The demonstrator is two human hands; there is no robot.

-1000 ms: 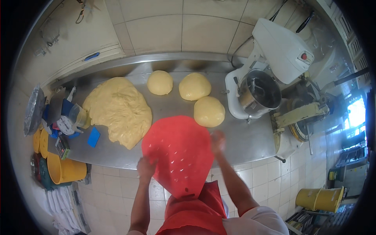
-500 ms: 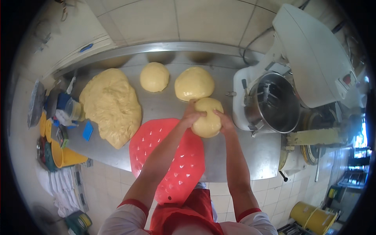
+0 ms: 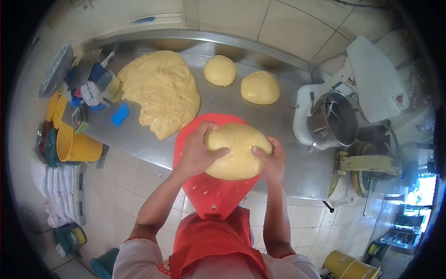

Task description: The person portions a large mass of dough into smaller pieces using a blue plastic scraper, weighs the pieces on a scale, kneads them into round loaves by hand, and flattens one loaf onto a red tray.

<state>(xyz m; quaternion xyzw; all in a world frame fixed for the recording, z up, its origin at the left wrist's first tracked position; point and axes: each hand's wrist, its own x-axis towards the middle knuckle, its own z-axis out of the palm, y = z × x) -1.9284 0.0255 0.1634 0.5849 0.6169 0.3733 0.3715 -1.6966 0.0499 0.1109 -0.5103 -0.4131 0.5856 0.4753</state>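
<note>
A smooth, pale yellow dough ball (image 3: 236, 139) is held between my two hands, over a red plate (image 3: 223, 190) with raised points that overhangs the table's front edge. My left hand (image 3: 199, 151) wraps the ball's left side, thumb pressed into its front. On the right side, my right hand (image 3: 271, 159) grips it with the thumb bent inward. Two more round dough balls rest farther back, a smaller one (image 3: 219, 70) and a larger one (image 3: 260, 87). A big loose mass of dough (image 3: 165, 90) spreads to the left. Beside it lies a blue scraper (image 3: 120, 114).
The steel table (image 3: 134, 138) runs along a tiled wall. On the right stands a white mixer (image 3: 374, 81) with a metal bowl (image 3: 333, 118). Containers and a small scale (image 3: 79, 118) crowd the left end, above a yellow bucket (image 3: 81, 145).
Both hands have brought the dough ball nearer to me, off the table and over the red plate. The view has also shifted. The other dough pieces stay where they lay.
</note>
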